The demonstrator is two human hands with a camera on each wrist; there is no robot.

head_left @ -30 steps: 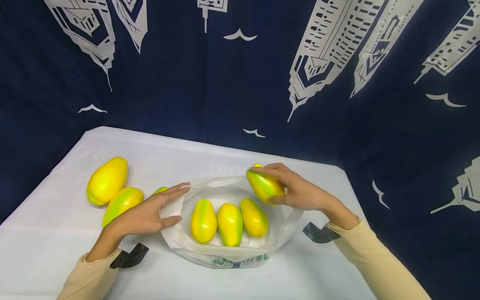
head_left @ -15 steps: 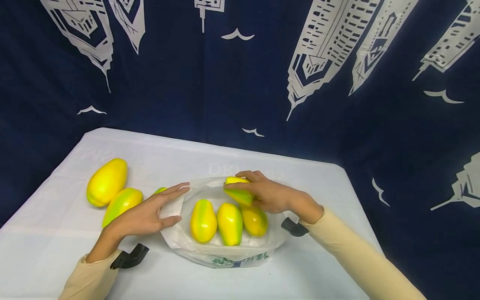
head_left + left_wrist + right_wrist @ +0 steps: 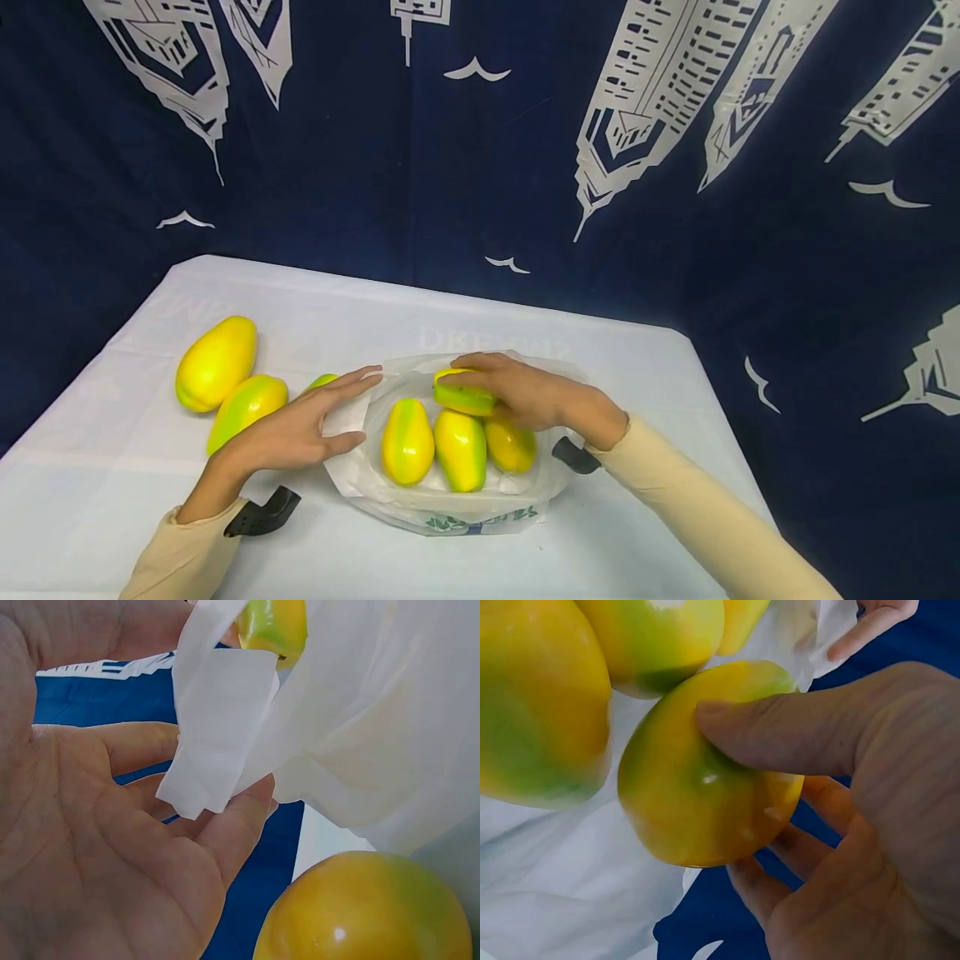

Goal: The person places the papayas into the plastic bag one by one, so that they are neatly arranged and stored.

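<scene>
At bag's mouth (image 3: 450, 504), right hand (image 3: 522, 390), gripped fruit (image 3: 460, 400)

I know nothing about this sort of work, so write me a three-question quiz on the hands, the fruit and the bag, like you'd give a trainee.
1. Which hand grips a glossy, yellow-green, oval fruit?
2. Besides that one, how many other fruits show inside the thin, white plastic bag? A) one B) three C) six
3. True or false: all the fruit in view is inside the bag.

Key
1. The right hand.
2. B.
3. False; more fruits lie on the white-covered table, left of the bag.
</scene>
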